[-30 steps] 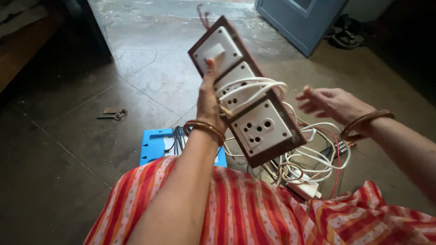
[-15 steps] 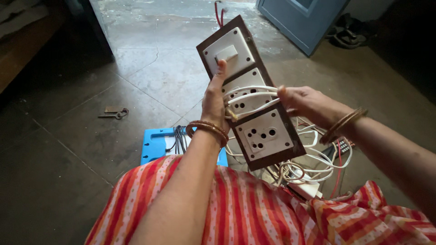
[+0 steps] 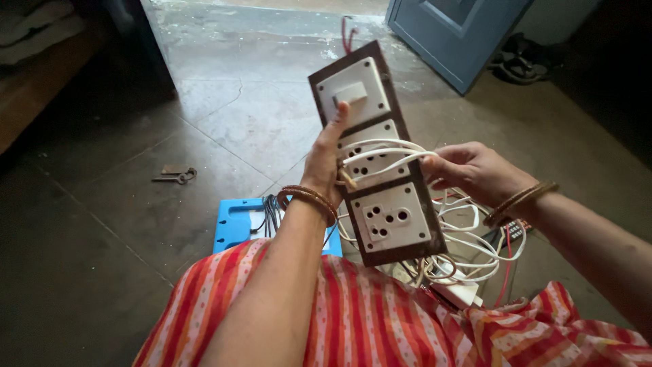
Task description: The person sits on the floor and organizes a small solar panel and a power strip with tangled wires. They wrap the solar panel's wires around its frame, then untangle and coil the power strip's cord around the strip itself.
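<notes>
Far left on the concrete floor (image 3: 102,224) lies a small bunch of keys (image 3: 175,177), well apart from the work. Nearer in, a blue plastic tray (image 3: 234,221) sits on the floor just beyond the striped orange cloth (image 3: 380,319) over the lap, a few dark wires draped across it.

Now the left hand (image 3: 324,163): it's closed around the left edge of the switchboard (image 3: 373,153), thumb pressed up the face toward the white switch (image 3: 351,93) at the top. The board, brown with three white plates, is held up off the floor, tilted, top end away from the body. Below the switch come two socket plates; the lower socket (image 3: 389,221) is bare, while the middle one is crossed by loops of white cable (image 3: 380,146).

On the right, the right hand (image 3: 468,170) has its fingers curled and pinching those white loops just at the board's right edge, drawing them across the face. By the look of it, a few turns are wound around the middle and plenty remains: a loose tangle of white and red wire (image 3: 475,238) hangs below the board down to a white plug (image 3: 458,293) on the floor. Behind stands a blue door (image 3: 462,34), with sandals (image 3: 519,61) beside it.
</notes>
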